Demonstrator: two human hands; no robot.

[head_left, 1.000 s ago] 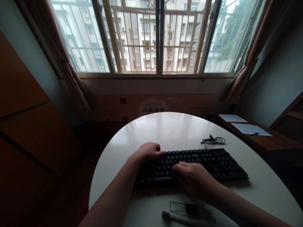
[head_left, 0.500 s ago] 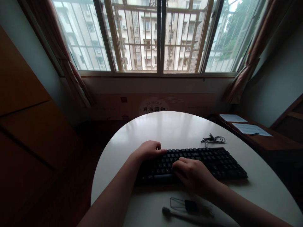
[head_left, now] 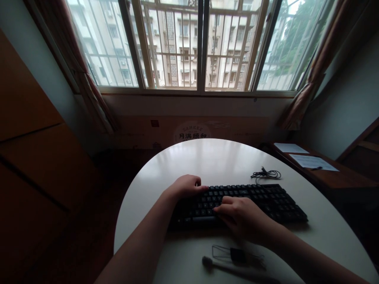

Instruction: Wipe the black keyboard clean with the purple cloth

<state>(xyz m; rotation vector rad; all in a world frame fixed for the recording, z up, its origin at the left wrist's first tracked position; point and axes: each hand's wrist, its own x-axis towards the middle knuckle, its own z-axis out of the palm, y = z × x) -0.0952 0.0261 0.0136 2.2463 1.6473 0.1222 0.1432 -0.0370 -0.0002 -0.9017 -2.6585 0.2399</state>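
Note:
A black full-size keyboard (head_left: 268, 201) lies at a slight slant on the white round table. At its far left corner, my left hand (head_left: 186, 186) grips the edge, the thumb along the top row and the other fingers curled out of sight behind. My right hand (head_left: 241, 215) is closed over the lower middle keys, its fingertips pinched together at the key surface. Whatever they may hold is hidden. In front of the keyboard lie a wire keycap puller (head_left: 237, 255) with a black middle and a toothbrush (head_left: 207, 261) with dark bristles.
The keyboard's coiled cable (head_left: 268, 173) sits behind it on the white table (head_left: 207, 157). Right of the table, a lower brown surface (head_left: 343, 177) carries papers (head_left: 314, 162) and a dark pen (head_left: 316, 168). A barred window (head_left: 201, 51) is ahead.
My right hand has shifted very slightly to the left over the keys, its fingertips still down among them. My left hand keeps its hold at the corner.

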